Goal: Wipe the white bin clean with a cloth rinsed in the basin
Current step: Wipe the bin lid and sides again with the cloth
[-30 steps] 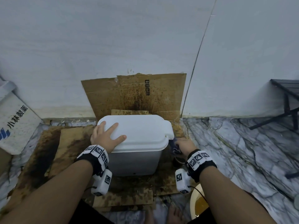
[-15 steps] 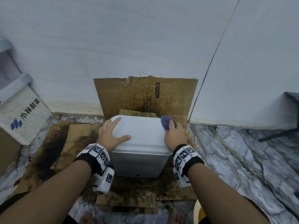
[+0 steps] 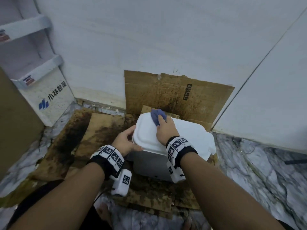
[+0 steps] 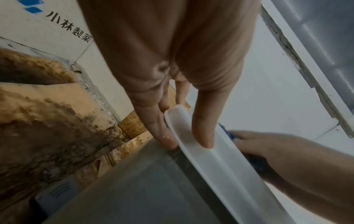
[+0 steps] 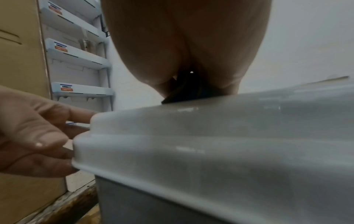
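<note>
Head view: the white bin (image 3: 150, 161) stands on stained cardboard (image 3: 103, 128) laid on the floor, against the wall. My left hand (image 3: 125, 143) grips the near-left corner of its lid (image 3: 146, 131), thumb on top. My right hand (image 3: 165, 130) presses a blue cloth (image 3: 157, 117) on the lid's far-left part.

Left wrist view: my fingers (image 4: 164, 133) curl under the lid's rim, the thumb over it.

Right wrist view: my right palm rests on the cloth; whether those fingers curl round it I cannot tell.
</note>
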The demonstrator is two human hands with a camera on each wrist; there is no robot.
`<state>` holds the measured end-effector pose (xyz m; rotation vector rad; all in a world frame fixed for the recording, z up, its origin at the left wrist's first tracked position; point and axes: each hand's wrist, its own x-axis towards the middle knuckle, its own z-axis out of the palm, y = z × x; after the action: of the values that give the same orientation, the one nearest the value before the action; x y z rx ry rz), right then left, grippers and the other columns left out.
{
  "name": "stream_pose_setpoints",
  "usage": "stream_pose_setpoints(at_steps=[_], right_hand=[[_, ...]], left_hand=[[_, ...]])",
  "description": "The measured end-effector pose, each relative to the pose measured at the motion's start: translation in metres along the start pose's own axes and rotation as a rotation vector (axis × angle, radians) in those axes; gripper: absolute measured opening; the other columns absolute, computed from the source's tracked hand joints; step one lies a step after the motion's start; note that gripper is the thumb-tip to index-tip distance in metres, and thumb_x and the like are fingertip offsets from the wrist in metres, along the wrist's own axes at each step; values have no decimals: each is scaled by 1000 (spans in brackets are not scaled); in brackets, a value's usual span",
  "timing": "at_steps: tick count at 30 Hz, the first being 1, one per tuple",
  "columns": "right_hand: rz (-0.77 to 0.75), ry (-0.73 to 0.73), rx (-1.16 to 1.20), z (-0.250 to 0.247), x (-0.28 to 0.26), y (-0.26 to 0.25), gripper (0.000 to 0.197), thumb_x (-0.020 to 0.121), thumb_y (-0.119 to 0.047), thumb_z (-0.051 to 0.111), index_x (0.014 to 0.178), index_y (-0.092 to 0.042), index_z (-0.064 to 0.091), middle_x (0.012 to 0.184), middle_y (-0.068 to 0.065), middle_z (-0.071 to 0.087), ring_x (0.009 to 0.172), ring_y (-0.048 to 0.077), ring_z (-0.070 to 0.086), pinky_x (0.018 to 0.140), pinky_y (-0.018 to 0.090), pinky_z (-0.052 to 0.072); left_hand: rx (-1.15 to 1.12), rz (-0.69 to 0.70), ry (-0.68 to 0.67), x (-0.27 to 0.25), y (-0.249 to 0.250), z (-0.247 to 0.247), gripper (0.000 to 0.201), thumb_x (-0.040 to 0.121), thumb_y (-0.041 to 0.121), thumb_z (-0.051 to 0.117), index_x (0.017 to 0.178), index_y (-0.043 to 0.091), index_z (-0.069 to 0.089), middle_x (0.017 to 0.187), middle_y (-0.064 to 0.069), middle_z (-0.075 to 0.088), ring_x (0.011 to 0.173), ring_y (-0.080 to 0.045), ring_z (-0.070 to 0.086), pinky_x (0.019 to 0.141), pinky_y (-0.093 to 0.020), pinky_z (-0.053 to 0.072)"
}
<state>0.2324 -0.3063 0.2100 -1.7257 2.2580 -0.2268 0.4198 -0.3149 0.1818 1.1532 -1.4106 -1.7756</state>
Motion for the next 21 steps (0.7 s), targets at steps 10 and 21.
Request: stream_pose_setpoints(at_steps=[10,21], right_hand=[[-191,-253,-281,-25,27,-48,48,92,-13,47,140,-18,40,135,16,42,116,34,50,94,41,47],[-303,-373,-445,-41,60,-76,28,93,-28,58,120,-37,59,123,3,57,114,31,54,98,44,46]], left_hand=[[-160,-18,76,3,-10,1,81,63,-19,77,134,14,54,103,17,64,107,-23,63,93,-51,52],[-263,-37,89,12,-24,-1,72,50,-17,82,101,33,70,103,1,74,107,-32,65,90,-55,53]])
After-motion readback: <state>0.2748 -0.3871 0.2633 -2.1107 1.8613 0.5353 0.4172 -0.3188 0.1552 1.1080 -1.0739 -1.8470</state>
